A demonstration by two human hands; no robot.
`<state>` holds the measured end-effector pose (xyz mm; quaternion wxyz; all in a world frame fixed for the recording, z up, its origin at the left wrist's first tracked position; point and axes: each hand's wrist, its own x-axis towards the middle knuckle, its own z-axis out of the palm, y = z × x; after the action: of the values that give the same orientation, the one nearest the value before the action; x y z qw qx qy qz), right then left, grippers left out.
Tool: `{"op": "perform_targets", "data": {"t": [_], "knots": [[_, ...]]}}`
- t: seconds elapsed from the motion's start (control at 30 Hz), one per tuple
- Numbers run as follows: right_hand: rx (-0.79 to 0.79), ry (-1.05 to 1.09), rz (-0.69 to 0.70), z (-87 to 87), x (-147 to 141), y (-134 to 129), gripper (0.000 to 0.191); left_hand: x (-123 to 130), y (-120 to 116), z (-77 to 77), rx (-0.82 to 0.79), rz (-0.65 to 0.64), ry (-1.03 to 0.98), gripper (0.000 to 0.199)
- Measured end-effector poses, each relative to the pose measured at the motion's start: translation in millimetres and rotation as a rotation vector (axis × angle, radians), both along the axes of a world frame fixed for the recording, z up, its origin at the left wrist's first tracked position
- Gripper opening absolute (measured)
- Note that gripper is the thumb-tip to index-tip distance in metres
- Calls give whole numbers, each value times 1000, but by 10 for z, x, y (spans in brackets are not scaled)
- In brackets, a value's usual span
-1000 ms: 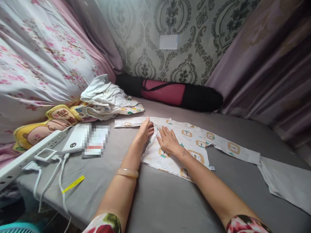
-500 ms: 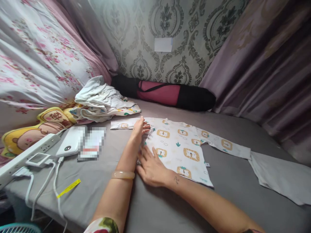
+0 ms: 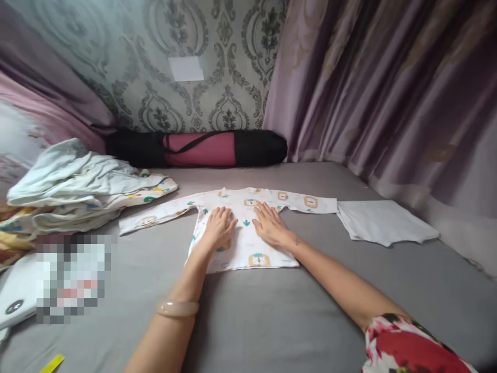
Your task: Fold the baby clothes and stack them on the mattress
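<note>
A small white long-sleeved shirt (image 3: 240, 254) with tan lion faces and green leaf prints lies spread on the grey sheet, both sleeves stretched out sideways. My left hand (image 3: 220, 228) lies on the left part of its body, fingers pointing away from me. On the upper right part of the body rests my right hand (image 3: 269, 224), palm down with its fingers spread. Neither hand grips the cloth. The right sleeve's cuff meets a folded white cloth (image 3: 384, 220).
A heap of light clothes (image 3: 77, 176) is at the left, near a white power bank (image 3: 27, 290) and a blurred-out item. A black and pink long bag (image 3: 202, 148) lies along the patterned wall. Purple curtains (image 3: 349, 77) hang at the right.
The view has turned to the right. My right hand has moved from the shirt's left edge to its right part; my left hand has come off the left sleeve area onto the shirt's body.
</note>
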<state>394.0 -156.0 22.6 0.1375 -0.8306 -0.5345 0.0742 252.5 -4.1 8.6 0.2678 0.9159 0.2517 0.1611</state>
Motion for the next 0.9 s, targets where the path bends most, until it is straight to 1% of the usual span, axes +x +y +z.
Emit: {"op": "perform_targets", "data": {"t": [0.07,0.13,0.2,0.27,0.37,0.47,0.6,0.7,0.77,0.83,0.9], "knots": [[-23,-19,12,-50,37,-79,60,24,-81,-133,156,-2,96,50],[-25,-13,41,-66,-6,-162,61,10,-126,-204,262,15,148,55],[-25,-7,79,-60,-73,-258,62,-35,-150,-215,335,10,185,57],[-32,-3,127,-46,-125,-375,62,-115,-164,-194,376,-30,224,59],[-35,20,207,-24,-161,-590,60,-320,-169,-177,420,-107,245,59],[-26,73,294,8,-175,-823,59,-605,-142,-202,458,-151,228,58],[-64,150,335,81,-208,-1114,54,-989,-83,-222,463,-178,268,60],[-82,188,346,139,-239,-1315,53,-1217,-48,-201,454,-189,314,59],[-84,227,354,181,-248,-1441,54,-1317,-18,-161,448,-215,334,58],[-86,289,352,233,-236,-1546,54,-1348,23,-84,446,-246,343,56],[-91,365,337,302,-198,-1617,53,-1285,65,37,438,-271,342,51]]}}
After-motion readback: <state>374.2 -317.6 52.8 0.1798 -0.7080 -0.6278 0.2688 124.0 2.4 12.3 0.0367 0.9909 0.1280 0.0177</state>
